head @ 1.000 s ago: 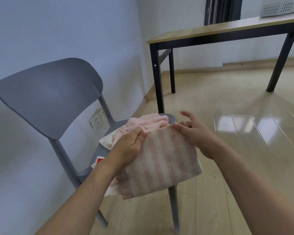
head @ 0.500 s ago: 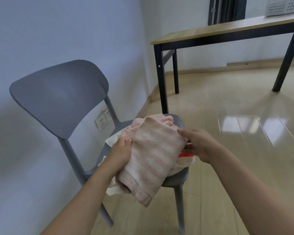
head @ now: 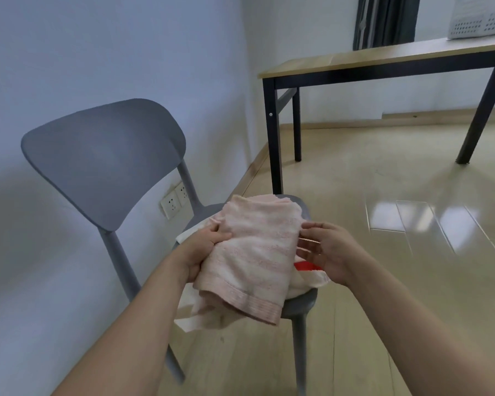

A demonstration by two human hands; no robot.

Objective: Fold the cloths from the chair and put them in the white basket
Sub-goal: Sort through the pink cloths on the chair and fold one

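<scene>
Two hands at work, head view | our left hand [head: 203, 252] grips the folded pink towel [head: 255, 252] over the grey chair [head: 103, 155] | right hand [head: 326, 252] spread beside its edge | white basket [head: 480, 20] on the bench [head: 383, 57] | more cloths [head: 312, 278] on the seat

I see a wooden-topped table [head: 383, 57] with black legs standing on the glossy wood floor [head: 383, 252] near the room's far corner. A dark curtain [head: 386, 21] hangs behind the tabletop's far edge. Two wall sockets [head: 175, 200] sit low on the pale wall [head: 97, 52].
</scene>
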